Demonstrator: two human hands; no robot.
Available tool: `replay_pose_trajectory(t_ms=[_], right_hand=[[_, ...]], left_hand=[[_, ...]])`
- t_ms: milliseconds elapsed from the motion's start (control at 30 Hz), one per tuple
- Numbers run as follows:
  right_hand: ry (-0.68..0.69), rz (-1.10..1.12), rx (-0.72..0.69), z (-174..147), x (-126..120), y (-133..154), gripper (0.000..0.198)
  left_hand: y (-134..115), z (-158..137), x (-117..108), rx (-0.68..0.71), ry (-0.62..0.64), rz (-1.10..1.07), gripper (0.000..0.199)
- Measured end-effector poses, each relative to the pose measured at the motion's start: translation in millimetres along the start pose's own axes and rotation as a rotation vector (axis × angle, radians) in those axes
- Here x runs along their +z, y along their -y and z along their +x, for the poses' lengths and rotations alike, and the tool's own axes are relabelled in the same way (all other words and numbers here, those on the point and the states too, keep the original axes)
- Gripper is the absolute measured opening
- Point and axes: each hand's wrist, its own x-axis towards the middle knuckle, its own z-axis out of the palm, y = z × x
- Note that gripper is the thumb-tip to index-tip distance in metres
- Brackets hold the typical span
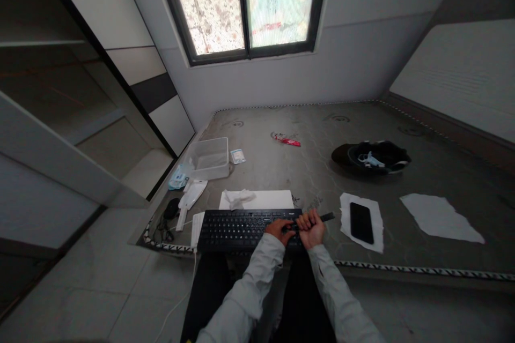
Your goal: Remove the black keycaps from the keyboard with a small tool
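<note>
A black keyboard (233, 229) lies near the front edge of the grey padded surface, above my knees. Over its right end, my right hand (311, 229) is closed around a slim black stick-like object (328, 216), whose end sticks out to the right. My left hand (279, 230) is close beside it, fingers bent and pinched above the number keys. What lies between those left fingertips is dark and too small to make out. Behind the keyboard, a crumpled white tissue (240, 198) rests on a white flat sheet or box (273, 200).
A clear plastic box (209, 158), small packet (237, 156), blue-white packet (178, 177) and black mouse (171, 208) are left. On the right are a phone (361, 222) on white paper, another paper sheet (442, 217) and a dark cap (370, 157). A red wrapper (290, 142) lies farther back.
</note>
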Motion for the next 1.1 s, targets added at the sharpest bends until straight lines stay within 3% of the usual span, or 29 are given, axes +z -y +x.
replay_pose_trajectory(t_ms=[267, 400, 800, 967, 1100], right_hand=[[0.087, -0.071, 0.142, 4, 8, 4, 0.051], [0.068, 0.020, 0.204, 3, 7, 8, 0.050], [-0.055, 0.111, 0.111, -6, -11, 32, 0.053], [-0.020, -0.128, 0.085, -13, -21, 38, 0.050], [0.044, -0.488, 0.100, -25, -16, 40, 0.047]], left_hand=[[5, -2, 1, -0.031, -0.007, 0.033, 0.038], [-3, 0, 1, -0.039, 0.010, 0.069, 0.041], [-19, 3, 5, -0.089, -0.042, 0.061, 0.019], [-22, -4, -4, -0.064, -0.171, -0.008, 0.020], [-28, -11, -15, 0.039, -0.263, -0.036, 0.022]])
